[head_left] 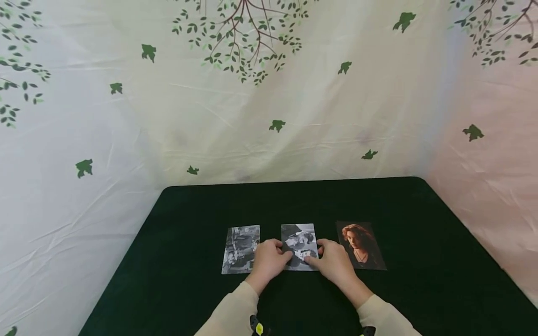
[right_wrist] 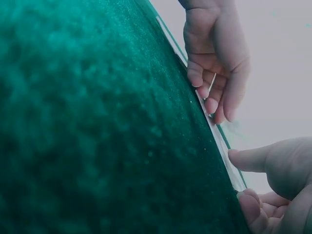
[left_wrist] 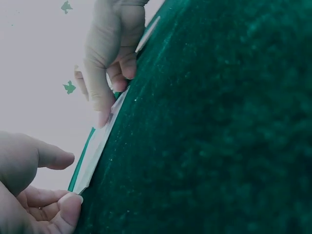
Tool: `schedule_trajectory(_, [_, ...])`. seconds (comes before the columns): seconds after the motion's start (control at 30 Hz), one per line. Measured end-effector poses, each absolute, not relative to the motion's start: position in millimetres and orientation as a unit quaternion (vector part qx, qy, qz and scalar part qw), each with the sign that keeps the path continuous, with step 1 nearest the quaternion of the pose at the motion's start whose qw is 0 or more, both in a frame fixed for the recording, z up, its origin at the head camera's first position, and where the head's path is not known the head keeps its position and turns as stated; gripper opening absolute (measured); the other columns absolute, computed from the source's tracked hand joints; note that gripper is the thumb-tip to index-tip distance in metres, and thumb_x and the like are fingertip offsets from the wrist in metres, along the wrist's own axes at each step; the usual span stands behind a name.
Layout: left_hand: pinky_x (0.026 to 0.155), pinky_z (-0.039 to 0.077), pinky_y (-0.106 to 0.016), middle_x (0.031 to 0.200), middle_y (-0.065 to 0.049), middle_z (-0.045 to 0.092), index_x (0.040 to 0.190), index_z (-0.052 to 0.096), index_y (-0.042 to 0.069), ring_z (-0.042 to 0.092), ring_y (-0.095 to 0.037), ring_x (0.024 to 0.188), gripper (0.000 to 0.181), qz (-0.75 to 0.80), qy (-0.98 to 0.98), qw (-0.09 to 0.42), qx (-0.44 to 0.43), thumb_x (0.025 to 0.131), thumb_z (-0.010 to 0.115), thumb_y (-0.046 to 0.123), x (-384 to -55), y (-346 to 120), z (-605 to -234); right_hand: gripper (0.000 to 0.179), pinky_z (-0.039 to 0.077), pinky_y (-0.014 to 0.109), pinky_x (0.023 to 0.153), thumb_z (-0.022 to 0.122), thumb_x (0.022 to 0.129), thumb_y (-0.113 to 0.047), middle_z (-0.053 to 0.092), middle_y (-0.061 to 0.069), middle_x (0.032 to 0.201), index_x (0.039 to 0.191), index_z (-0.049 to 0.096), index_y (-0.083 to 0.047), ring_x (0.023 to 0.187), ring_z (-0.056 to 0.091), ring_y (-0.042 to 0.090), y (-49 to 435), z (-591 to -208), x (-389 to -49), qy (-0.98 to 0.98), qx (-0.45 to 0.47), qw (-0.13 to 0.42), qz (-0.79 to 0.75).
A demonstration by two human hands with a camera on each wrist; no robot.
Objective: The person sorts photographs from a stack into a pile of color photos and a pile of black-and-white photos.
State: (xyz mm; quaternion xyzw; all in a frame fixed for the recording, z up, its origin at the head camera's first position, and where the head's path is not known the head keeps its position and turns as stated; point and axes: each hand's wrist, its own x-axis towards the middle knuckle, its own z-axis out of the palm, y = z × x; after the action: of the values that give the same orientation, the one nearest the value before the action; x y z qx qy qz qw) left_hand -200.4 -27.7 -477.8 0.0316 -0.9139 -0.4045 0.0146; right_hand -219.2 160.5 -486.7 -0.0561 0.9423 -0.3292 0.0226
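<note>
A black-and-white photo card (head_left: pixel 299 240) lies upright on the dark green cloth, between my two hands. My left hand (head_left: pixel 269 259) is at its left side, fingertips right at the edge; in the left wrist view the left thumb (left_wrist: pixel 57 158) is raised off the card. From the other side my right hand (head_left: pixel 336 261) touches the card, its thumb (right_wrist: pixel 243 158) on the face near the right edge and its fingertips along the border. The hands partly cover the card's lower half.
Left of the hands lies another black-and-white photo card (head_left: pixel 239 249), partly behind the left hand. On the right is a colour portrait card (head_left: pixel 363 247), slightly tilted. The green-covered table (head_left: pixel 201 205) ends at a pale curtain (head_left: pixel 235 140) with leaf and bird prints.
</note>
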Motion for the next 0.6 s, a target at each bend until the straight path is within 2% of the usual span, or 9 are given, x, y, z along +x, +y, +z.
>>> schedule_trajectory(0.6, [0.061, 0.048, -0.029, 0.083, -0.003, 0.065, 0.108, 0.069, -0.003, 0.055, -0.012, 0.069, 0.037, -0.409, -0.912, 0.019, 0.020, 0.082, 0.074, 0.023, -183.3, -32.1, -477.9, 0.057, 0.038, 0.031, 0.058, 0.083, 0.075, -0.031, 0.054, 0.003, 0.084, 0.120, 0.061, -0.002, 0.069, 0.048, 0.016, 157.0, -485.6, -201.9, 0.942, -0.057, 0.017, -0.330])
